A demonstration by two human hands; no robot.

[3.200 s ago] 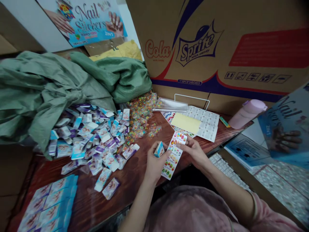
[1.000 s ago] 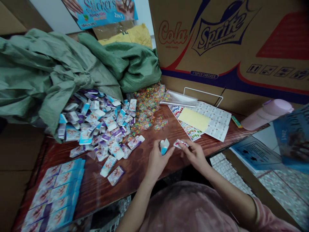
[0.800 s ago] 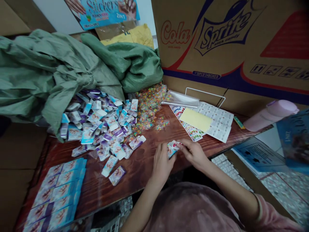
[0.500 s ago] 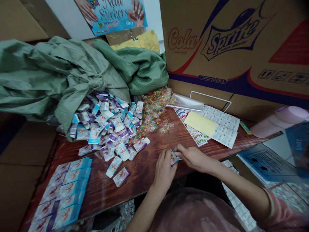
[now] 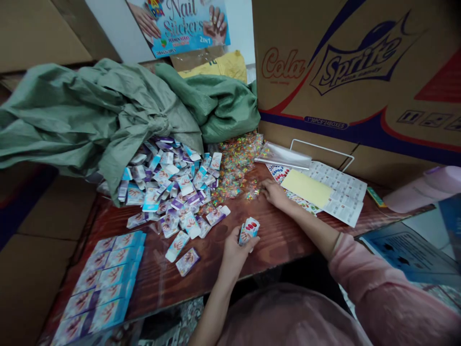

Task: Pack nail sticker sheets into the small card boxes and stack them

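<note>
Here, before the multicoloured plastic-sachet heap (image 5: 236, 168), our left hand (image 5: 234, 252) is gripping a blue-and-white cardboard box (image 5: 245, 237), red-printed paper sheet (image 5: 252, 224) apparently inserted; our right hand (image 5: 275, 193) is curling beside the heap, grip unclear; leftward, similar loose cartons (image 5: 185, 184) are seemingly waiting.

Person wears a dusty-pink top (image 5: 288, 319), fabric soft w/ slight sheen; R sleeve (image 5: 378, 278) lighter pink, ends approx. mid-forearm w/ narrow cuff edge (image 5: 337, 244). L hand (image 5: 236, 247) & R hand (image 5: 274, 193) bare.

Two hands (image 5: 236, 247), one bottle (image 5: 423, 192), seemingly two sacks (image 5: 230, 103).
</note>
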